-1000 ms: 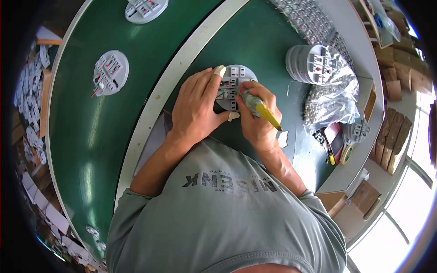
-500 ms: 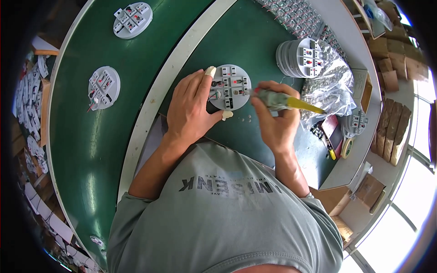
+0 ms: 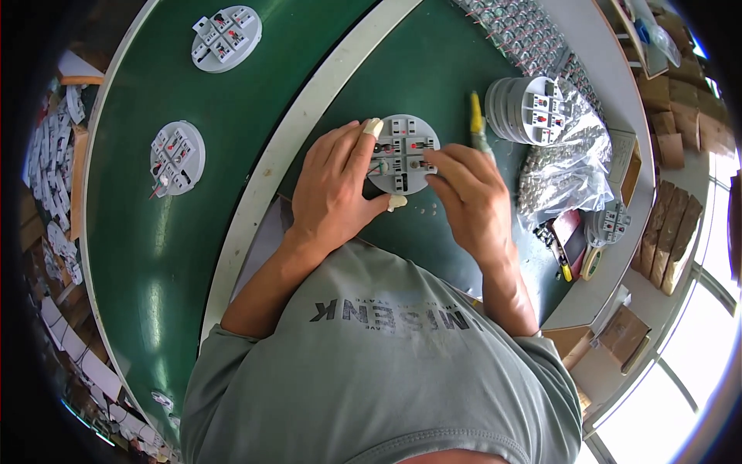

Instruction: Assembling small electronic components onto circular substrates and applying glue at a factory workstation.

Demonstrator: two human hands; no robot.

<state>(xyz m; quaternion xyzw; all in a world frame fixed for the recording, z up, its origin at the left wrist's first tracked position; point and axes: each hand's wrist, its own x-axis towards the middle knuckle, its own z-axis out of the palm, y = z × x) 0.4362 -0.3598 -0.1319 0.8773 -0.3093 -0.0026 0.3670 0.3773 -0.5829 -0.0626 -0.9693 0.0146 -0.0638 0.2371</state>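
Note:
A round light-grey disc [image 3: 406, 179] with raised blocks, small red and black parts and thin wires lies on the green worktop. My left hand [image 3: 334, 179], with pale covers on the thumb and index fingertips, grips the disc's left side. My right hand [image 3: 475, 197] is at its right edge, thumb and fingers closed together in a pinch; what is between them is too small to make out. A tool with a yellow end [image 3: 476, 112] projects beyond my right hand. Its lower part is hidden by the fingers, so I cannot tell whether it is held or lying there.
A stack of similar discs [image 3: 533, 112] stands at the right beside a clear plastic bag [image 3: 568, 170]. Past it are a tape roll [image 3: 593, 263] and a yellow-ended tool [image 3: 566, 271]. Two discs lie on the left green surface [image 3: 232, 155], beyond a pale rail [image 3: 259, 166].
The yellow-ended tool has swung from pointing right to pointing away from me. My right fingers have come onto the disc's right edge. My left hand keeps its hold.

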